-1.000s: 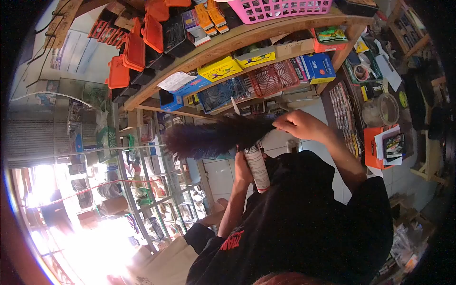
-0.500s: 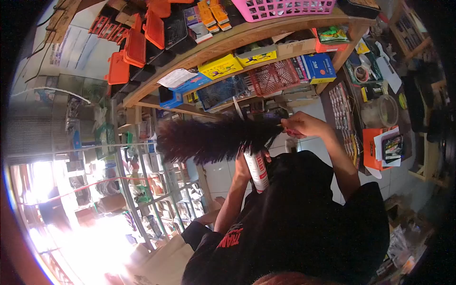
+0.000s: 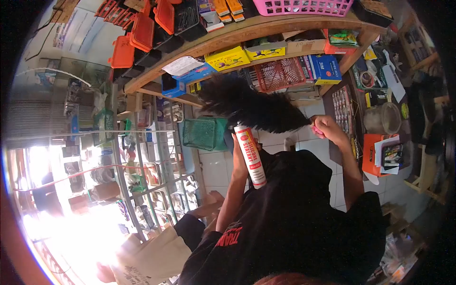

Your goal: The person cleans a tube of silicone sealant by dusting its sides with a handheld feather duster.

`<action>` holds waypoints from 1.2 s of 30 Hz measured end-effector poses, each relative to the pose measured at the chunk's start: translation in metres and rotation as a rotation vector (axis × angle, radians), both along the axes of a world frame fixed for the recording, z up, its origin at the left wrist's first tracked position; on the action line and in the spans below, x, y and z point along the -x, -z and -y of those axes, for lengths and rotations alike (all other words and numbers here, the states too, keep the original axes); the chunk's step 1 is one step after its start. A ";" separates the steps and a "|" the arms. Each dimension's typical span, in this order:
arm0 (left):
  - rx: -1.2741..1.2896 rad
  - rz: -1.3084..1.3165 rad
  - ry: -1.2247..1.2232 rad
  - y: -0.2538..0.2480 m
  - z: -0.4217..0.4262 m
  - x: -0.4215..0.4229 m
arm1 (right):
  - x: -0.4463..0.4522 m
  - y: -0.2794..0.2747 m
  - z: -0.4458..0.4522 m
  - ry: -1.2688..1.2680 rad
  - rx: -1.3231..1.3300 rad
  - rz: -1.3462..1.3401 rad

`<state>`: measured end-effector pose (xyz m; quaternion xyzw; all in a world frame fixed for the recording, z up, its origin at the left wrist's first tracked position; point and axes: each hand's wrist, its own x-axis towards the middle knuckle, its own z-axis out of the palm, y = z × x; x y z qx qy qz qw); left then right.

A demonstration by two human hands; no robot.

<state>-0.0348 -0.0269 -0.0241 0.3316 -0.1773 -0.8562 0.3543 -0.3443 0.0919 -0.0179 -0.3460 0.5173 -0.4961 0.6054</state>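
A white and red silicone sealant tube (image 3: pixel 250 156) stands nearly upright in my left hand (image 3: pixel 239 159), whose fingers are wrapped round it and partly hidden behind. My right hand (image 3: pixel 327 127) is closed on the pinkish handle end of a black feather duster (image 3: pixel 251 104). The duster's feathers stretch leftward from that hand, above the tube's tip, and reach in front of the lower shelf. Behind the tube hangs or stands a green basket (image 3: pixel 199 134); which of the two I cannot tell.
Ahead is a wooden shelf (image 3: pixel 237 33) with yellow boxes, a red basket (image 3: pixel 280 75) and a pink basket (image 3: pixel 304 6). A co-worker's arm (image 3: pixel 207 207) is at the lower left, beside a glass-fronted rack. An orange box (image 3: pixel 374 154) lies at right.
The duster has swung up and away from the tube, uncovering the tube's label and the green basket. My right hand has moved right. The co-worker's arm shows more.
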 end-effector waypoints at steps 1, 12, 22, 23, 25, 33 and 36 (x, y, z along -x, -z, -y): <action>-0.001 -0.018 0.017 0.005 0.000 -0.001 | -0.002 -0.006 -0.001 -0.053 0.011 -0.056; 0.030 -0.001 0.014 0.056 -0.015 -0.022 | -0.002 -0.004 -0.023 -0.309 0.028 -0.335; 0.046 0.030 -0.078 0.042 -0.016 -0.012 | 0.016 0.006 -0.025 -0.336 0.040 -0.333; -0.001 0.057 -0.077 0.030 -0.014 -0.008 | 0.013 0.002 -0.021 -0.281 -0.034 -0.255; -0.100 0.057 -0.051 0.035 -0.011 -0.010 | 0.014 -0.030 -0.012 -0.432 -0.335 -0.233; 0.038 0.072 -0.031 0.081 -0.014 -0.022 | 0.029 0.002 -0.013 -0.337 -0.168 -0.184; -0.151 0.114 -0.044 0.032 -0.012 -0.006 | 0.031 -0.009 -0.013 -0.450 -0.299 -0.018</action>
